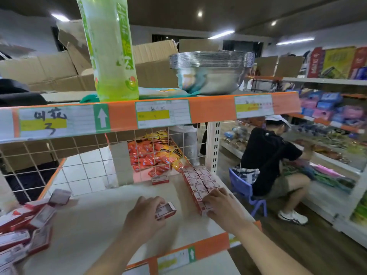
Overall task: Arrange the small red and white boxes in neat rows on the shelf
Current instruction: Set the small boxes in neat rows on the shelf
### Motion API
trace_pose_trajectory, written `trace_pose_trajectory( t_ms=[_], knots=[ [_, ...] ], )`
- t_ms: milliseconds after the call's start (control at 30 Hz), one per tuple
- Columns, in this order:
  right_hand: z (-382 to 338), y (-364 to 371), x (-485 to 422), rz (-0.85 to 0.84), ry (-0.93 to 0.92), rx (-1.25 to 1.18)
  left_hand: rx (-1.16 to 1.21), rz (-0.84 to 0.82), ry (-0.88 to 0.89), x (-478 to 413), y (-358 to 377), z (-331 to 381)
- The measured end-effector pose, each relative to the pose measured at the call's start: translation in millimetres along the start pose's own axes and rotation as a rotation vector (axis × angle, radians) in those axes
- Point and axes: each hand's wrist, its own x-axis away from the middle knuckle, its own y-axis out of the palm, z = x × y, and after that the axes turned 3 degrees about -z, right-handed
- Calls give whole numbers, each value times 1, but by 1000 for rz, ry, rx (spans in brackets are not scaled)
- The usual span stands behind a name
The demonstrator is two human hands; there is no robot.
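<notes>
On the white shelf [103, 221], two tidy rows of small red and white boxes [198, 180] run front to back along the right edge. My right hand [222, 205] lies flat on the nearest boxes of those rows. My left hand [145, 213] grips one small red and white box [165, 210] just left of the rows, a little above the shelf. A single box [159, 180] lies alone near the wire back. A loose heap of the same boxes [29, 225] sits at the shelf's left side.
A white wire grid [83, 155] backs the shelf, with red snack packets [151, 155] behind it. Above hangs an orange shelf edge [208, 108] carrying a green bottle [111, 52] and steel bowls [210, 74]. A person [270, 159] sits on a blue stool in the right aisle.
</notes>
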Motion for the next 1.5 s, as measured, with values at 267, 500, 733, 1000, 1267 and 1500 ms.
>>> trace_pose_trajectory(
  t_ms=[267, 500, 733, 1000, 1267, 1500],
  knots=[
    [-6, -12, -4, -19, 16, 8, 63, 2, -16, -5, 11, -8],
    [-75, -25, -33, -31, -172, -326, 193, -29, 52, -20, 13, -26],
    [-107, 5, -63, -20, -214, -354, 227, -45, 70, -27, 17, -56],
    [-94, 30, -90, -3, -201, -374, 268, -22, 40, -51, 32, -69],
    [-82, 46, -139, 86, -134, -371, 407, 124, 64, -94, 43, -66],
    [-76, 56, -157, 106, -25, -408, 259, 193, -40, -112, 55, -71]
  ],
)
